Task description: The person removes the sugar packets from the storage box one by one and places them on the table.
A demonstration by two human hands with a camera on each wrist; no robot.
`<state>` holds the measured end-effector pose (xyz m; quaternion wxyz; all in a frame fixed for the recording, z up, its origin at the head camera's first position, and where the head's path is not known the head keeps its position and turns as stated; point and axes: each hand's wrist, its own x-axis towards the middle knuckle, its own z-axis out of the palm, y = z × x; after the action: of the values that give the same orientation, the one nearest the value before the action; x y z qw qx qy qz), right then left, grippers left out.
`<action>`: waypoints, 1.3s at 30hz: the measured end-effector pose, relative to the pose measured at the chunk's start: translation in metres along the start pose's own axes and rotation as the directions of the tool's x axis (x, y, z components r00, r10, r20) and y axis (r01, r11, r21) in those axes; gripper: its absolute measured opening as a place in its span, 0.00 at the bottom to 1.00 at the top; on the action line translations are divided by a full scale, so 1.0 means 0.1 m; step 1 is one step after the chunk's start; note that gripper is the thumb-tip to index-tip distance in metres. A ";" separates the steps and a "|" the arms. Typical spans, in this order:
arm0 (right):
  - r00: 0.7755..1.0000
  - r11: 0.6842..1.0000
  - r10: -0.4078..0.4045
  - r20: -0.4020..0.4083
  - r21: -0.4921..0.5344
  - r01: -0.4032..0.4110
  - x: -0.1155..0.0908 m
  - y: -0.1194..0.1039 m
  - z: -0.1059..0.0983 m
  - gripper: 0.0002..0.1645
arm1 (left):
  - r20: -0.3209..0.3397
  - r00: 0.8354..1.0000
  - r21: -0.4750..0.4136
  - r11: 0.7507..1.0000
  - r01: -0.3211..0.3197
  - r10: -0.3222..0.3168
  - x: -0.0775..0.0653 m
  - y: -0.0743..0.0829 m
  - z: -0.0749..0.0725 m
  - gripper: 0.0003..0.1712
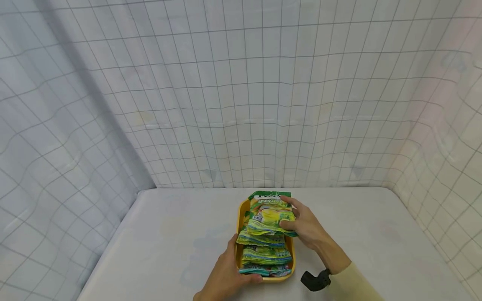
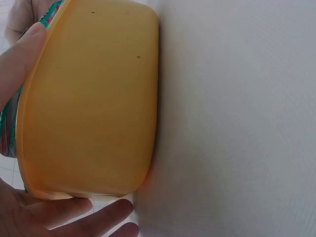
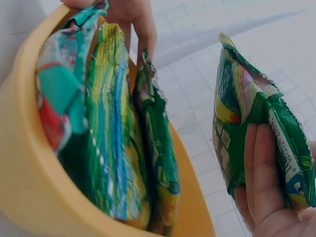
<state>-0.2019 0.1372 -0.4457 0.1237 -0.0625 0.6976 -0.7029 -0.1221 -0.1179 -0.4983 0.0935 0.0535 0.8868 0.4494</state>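
Yellow plastic basket (image 1: 277, 279) sits on the white table (image 1: 169, 242), with a row of green packets (image 1: 266, 255) standing inside. The left hand (image 1: 224, 271) grips its near left corner, thumb on the rim. Above the far end, the right hand (image 1: 308, 228) pinches a raised packet (image 1: 265, 215) between thumb and fingers, possibly two overlapped.
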 end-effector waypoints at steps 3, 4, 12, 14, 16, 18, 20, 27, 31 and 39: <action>1.000 1.000 -0.014 0.003 0.021 0.014 -0.01 -0.01 -0.07 0.49 | -0.001 1.000 0.001 1.000 0.012 -0.012 0.00 0.01 0.00 0.80; 1.000 1.000 -0.020 -0.001 0.021 0.020 -0.02 0.00 -0.09 0.49 | -0.001 1.000 0.003 1.000 0.016 -0.016 0.00 0.01 0.01 0.80; 0.999 0.998 -0.030 -0.016 0.062 0.030 -0.05 0.01 -0.28 0.53 | -0.004 1.000 0.012 1.000 0.018 -0.018 0.00 0.01 0.01 0.80; 0.999 0.998 -0.042 -0.023 0.047 0.043 -0.06 0.01 -0.33 0.53 | -0.007 1.000 0.016 1.000 0.008 -0.008 0.00 0.00 0.01 0.80; 0.999 0.998 -0.045 -0.025 0.050 0.046 -0.06 0.02 -0.37 0.54 | -0.008 1.000 0.018 1.000 -0.001 0.001 0.00 -0.01 0.01 0.80; 0.998 0.998 -0.046 -0.032 0.049 0.048 -0.07 0.02 -0.40 0.54 | -0.009 1.000 0.017 1.000 -0.007 0.007 0.00 -0.02 0.01 0.80; 0.999 0.997 -0.039 -0.032 0.066 0.041 -0.07 0.03 -0.43 0.55 | -0.009 1.000 0.018 1.000 -0.009 0.009 0.00 -0.02 0.01 0.80; 0.998 0.998 -0.026 -0.060 0.063 0.029 -0.11 0.06 -0.55 0.56 | -0.004 1.000 0.009 1.000 -0.002 0.002 0.00 -0.04 0.02 0.80; 0.997 0.998 -0.034 -0.068 0.051 0.038 -0.13 0.08 -0.65 0.56 | -0.002 1.000 0.007 1.000 -0.009 0.009 -0.01 -0.04 0.02 0.80; 0.993 1.000 -0.011 -0.115 0.015 0.013 -0.14 0.12 -0.83 0.56 | -0.002 1.000 -0.017 1.000 -0.019 0.019 -0.02 -0.02 0.00 0.80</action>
<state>-0.2086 0.2206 -0.4576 0.0796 -0.0253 0.6976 -0.7116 -0.1205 -0.1191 -0.4994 0.0888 0.0605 0.8825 0.4578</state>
